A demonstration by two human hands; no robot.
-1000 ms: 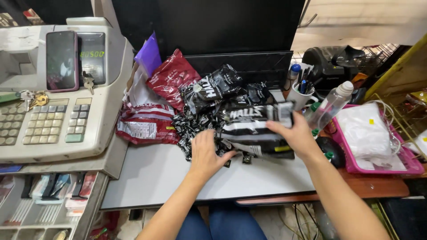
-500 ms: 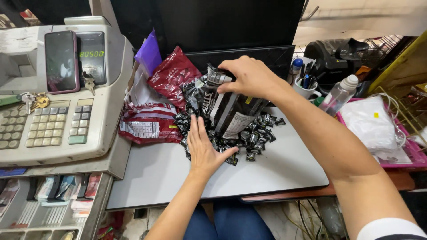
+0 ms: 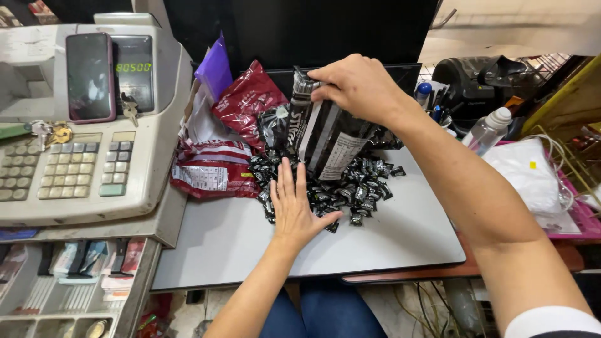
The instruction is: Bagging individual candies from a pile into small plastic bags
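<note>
There is a single view, from a camera worn on the person's head, looking steeply down and forward over a grey desk top (image 3: 388,238) from close range. Both forearms enter from the bottom edge, with the person's lap straight below. A cash register (image 3: 81,156) fills the left side and a pink tray (image 3: 579,216) is cut off at the right edge.

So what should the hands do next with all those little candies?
Probably lift the black bag a bit higher. The right hand grips it upended over the pile of black-wrapped candies, its mouth down in the heap, while the left hand lies flat on the pile's edge, so anything left can drop out.
</note>
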